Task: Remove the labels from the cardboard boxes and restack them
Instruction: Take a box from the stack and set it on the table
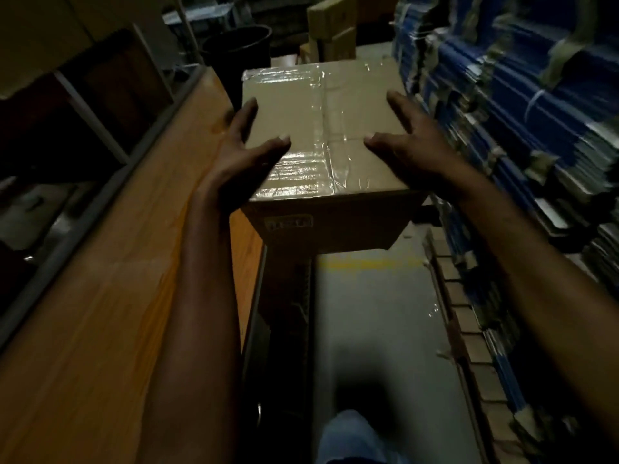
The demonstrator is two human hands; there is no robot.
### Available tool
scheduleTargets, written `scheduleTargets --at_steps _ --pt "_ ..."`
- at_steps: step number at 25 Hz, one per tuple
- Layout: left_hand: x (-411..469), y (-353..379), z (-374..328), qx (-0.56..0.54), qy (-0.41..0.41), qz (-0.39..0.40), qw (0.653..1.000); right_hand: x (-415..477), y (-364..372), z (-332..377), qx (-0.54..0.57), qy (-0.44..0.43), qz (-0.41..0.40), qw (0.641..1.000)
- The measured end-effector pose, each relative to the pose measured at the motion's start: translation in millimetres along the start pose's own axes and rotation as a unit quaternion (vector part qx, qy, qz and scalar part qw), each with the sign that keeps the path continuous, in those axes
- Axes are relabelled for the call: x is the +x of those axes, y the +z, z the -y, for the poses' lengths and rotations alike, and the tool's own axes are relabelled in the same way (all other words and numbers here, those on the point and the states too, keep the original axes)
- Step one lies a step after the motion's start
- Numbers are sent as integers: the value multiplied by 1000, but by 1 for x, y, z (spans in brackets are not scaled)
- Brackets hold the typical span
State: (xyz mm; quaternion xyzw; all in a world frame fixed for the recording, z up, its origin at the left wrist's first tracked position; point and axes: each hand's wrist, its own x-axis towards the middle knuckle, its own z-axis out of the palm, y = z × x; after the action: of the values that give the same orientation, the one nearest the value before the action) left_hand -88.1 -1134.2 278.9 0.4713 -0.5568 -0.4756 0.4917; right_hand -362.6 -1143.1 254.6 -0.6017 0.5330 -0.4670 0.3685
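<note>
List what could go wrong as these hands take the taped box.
Glossy tape covers the cardboard box top, so the open left hand and right hand may slip. The right hand is near the blue stacks and could scrape them. The label on its near face is dim and may be missed.

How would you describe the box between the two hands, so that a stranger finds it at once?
Look down the aisle between the wooden table on the left and the blue stacks on the right. The box stands in the middle, before the black bin, with the left hand and right hand open at its sides. Unlike the boxes behind, its top shines with clear tape.
</note>
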Motion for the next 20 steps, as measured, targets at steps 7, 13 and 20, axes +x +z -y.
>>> scheduleTargets --at_steps 7,13,20 --pt "116 -53 -14 40 -26 -157 986 203 72 9 69 -30 150 986" --pt "190 -118 -21 98 -55 -279 954 343 156 20 96 -30 292 951" --pt "254 -159 -6 128 -125 -437 882 480 254 35 11 -115 462 879"
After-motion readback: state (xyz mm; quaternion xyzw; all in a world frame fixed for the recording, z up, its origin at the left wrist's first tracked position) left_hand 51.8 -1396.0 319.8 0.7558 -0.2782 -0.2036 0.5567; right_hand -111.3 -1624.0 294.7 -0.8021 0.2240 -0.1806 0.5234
